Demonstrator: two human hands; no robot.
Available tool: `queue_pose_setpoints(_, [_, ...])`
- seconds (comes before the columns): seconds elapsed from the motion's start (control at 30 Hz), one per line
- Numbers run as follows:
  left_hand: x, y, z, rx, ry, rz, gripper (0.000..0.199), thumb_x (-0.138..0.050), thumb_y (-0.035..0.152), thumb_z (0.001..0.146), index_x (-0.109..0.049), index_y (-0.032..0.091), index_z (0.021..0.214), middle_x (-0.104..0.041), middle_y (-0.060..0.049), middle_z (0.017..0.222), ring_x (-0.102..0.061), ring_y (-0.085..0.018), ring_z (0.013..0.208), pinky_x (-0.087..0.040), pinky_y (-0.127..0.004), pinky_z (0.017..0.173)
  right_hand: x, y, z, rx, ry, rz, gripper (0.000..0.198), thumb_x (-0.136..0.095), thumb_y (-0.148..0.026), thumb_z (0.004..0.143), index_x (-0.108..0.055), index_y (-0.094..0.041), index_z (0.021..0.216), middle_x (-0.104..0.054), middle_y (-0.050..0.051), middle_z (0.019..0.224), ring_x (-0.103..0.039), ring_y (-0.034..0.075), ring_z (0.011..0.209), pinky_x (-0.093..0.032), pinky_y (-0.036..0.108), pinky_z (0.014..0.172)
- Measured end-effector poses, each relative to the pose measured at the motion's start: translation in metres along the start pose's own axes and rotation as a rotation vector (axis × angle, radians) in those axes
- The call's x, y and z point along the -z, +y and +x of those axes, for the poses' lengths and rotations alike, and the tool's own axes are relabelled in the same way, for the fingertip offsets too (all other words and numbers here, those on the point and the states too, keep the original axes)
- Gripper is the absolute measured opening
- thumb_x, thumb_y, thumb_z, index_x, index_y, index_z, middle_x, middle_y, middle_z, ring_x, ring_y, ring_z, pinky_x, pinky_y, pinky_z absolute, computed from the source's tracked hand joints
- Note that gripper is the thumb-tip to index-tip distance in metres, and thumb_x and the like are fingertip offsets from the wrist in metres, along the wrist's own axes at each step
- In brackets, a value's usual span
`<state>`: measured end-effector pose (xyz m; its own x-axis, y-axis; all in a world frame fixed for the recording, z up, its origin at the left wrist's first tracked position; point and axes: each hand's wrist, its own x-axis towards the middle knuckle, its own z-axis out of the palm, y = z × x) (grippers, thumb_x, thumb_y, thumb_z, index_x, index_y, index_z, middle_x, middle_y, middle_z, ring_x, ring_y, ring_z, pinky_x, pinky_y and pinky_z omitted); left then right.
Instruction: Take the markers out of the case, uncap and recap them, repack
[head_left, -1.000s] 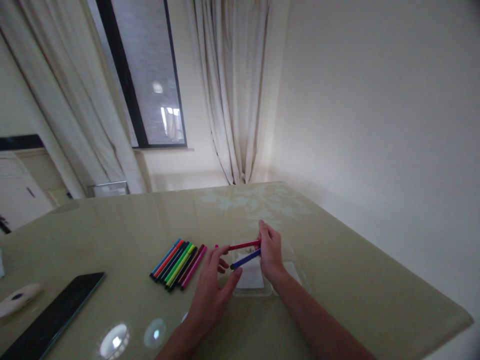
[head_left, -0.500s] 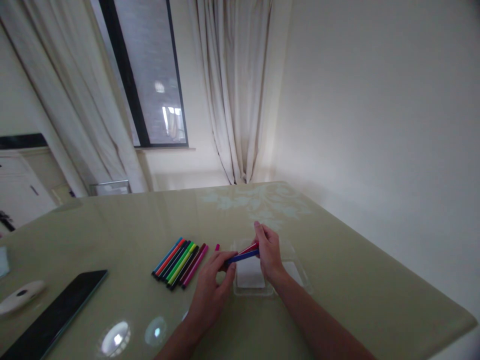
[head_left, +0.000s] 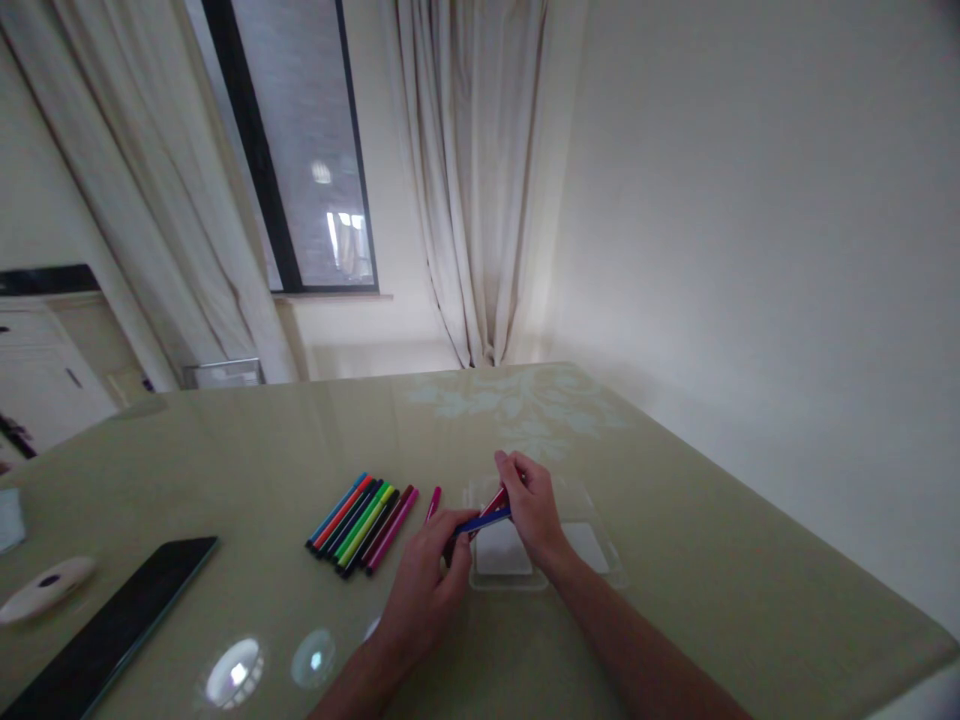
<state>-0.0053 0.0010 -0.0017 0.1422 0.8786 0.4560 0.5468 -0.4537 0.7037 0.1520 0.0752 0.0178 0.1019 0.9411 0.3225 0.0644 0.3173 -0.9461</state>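
Note:
Between my hands is a blue marker pen [head_left: 486, 520], with a red marker pen [head_left: 495, 501] crossing just behind it. My left hand [head_left: 431, 560] pinches the blue pen's near end. Closed around the far ends of both pens is my right hand [head_left: 531, 505]. Beneath them lies a clear plastic case [head_left: 508, 582] with white panels. Several coloured marker pens [head_left: 364, 525] rest in a slanting row left of my left hand. One pink pen [head_left: 434, 502] lies apart from the row, partly hidden by that hand.
A dark tablet-like slab [head_left: 112, 620] lies on the table [head_left: 262, 450] at the left, near a white oval object [head_left: 46, 590]. A wall [head_left: 750, 300] runs along the right side. Curtains [head_left: 480, 180] hang beside the window behind the table.
My right hand has shifted slightly left and tilted, and the red pen now stands at a steeper angle to the blue one. More of the lone pink pen shows.

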Motion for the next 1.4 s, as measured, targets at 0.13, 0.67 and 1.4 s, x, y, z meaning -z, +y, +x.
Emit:
queue_pose_setpoints(0.13, [-0.005, -0.003, -0.004, -0.153, -0.022, 0.318, 0.039, -0.042, 0.028, 0.102, -0.062, 0.021, 0.135, -0.073, -0.011, 0.112, -0.072, -0.024, 0.099, -0.061, -0.039, 0.086, -0.003, -0.005, -0.007, 0.102, 0.06, -0.105, 0.056, -0.052, -0.062, 0.096, -0.042, -0.023, 0.059, -0.04, -0.006, 0.053, -0.038, 0.011, 0.053, -0.033, 0.025, 0.052])
queue_pose_setpoints(0.67, [0.017, -0.025, 0.011, 0.069, -0.146, 0.89, 0.045, -0.037, 0.012, 0.103, -0.051, 0.014, 0.145, -0.064, -0.02, 0.137, -0.069, -0.028, 0.114, -0.059, -0.038, 0.089, 0.006, 0.005, 0.011, 0.002, -0.055, -0.058, 0.048, -0.057, -0.064, 0.089, -0.074, -0.02, 0.093, -0.071, 0.006, 0.083, -0.065, 0.021, 0.077, -0.047, 0.029, 0.066])
queue_pose_setpoints(1.4, [0.019, -0.062, -0.001, 0.148, -0.075, 0.859, 0.049, -0.037, 0.027, 0.103, -0.054, 0.025, 0.149, -0.051, -0.009, 0.158, -0.044, -0.03, 0.147, -0.038, -0.054, 0.118, 0.053, 0.043, 0.032, 0.182, -0.206, -1.0, 0.019, -0.062, -0.031, 0.089, -0.076, -0.02, 0.094, -0.073, 0.011, 0.098, -0.065, 0.027, 0.099, -0.045, 0.036, 0.09])
